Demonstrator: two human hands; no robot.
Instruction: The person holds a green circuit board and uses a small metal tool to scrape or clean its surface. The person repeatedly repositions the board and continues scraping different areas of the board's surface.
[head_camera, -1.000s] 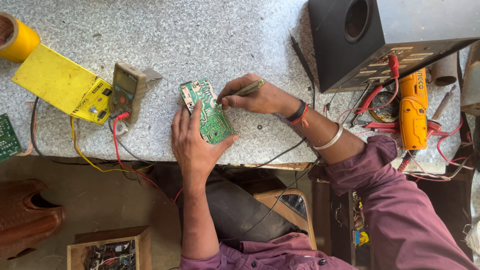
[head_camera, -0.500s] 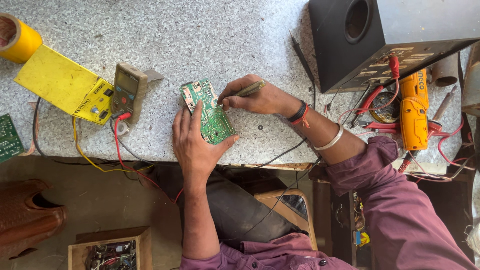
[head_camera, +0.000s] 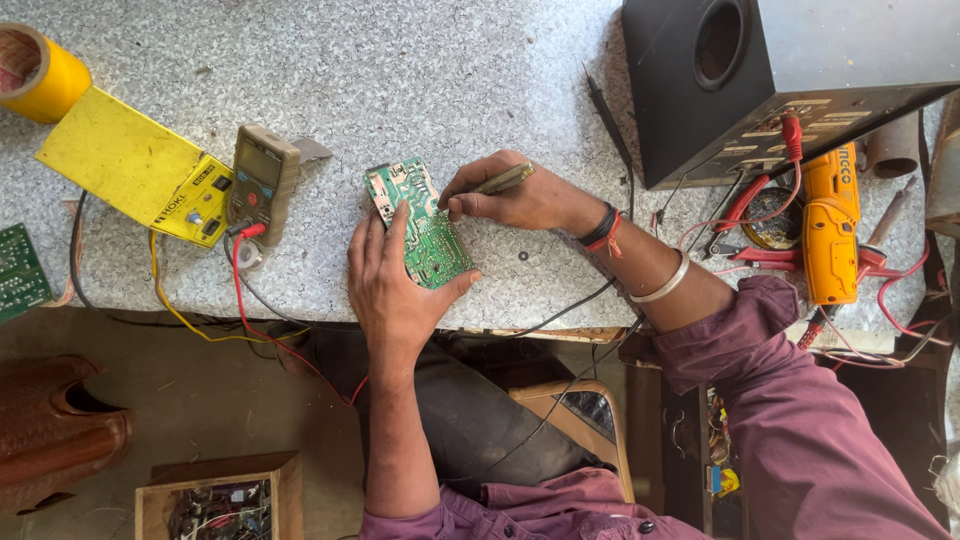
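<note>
Two bare hands work over a speckled grey table (head_camera: 420, 70). At the centre lies a green circuit board (head_camera: 420, 225), its long side running from about 11 o'clock to 5 o'clock. Left hand (head_camera: 395, 290) sits at 7 o'clock of the board, fingers stretched along its left edge and thumb hooked under the lower corner, grasping it flat against the table. Right hand (head_camera: 510, 200) comes in from 3 o'clock, fingers pinched around a slim olive-coloured probe (head_camera: 500, 182) whose tip touches the board's upper right edge. A dark band and a metal bangle ring that wrist, above a maroon sleeve.

At 9 o'clock of the board, well apart, stands a grey multimeter (head_camera: 262, 182) with red and black leads trailing off the table's near edge; just beside it, further left, is a yellow box-shaped device (head_camera: 135, 170). A roll of yellow tape (head_camera: 35, 75) lies at the far 10 o'clock corner, and part of another green board (head_camera: 20, 272) shows at the left edge. At 2 o'clock rests a black speaker cabinet (head_camera: 790, 70), with an orange-yellow power tool (head_camera: 830, 225) and red wires at 3 o'clock beyond the right forearm.
</note>
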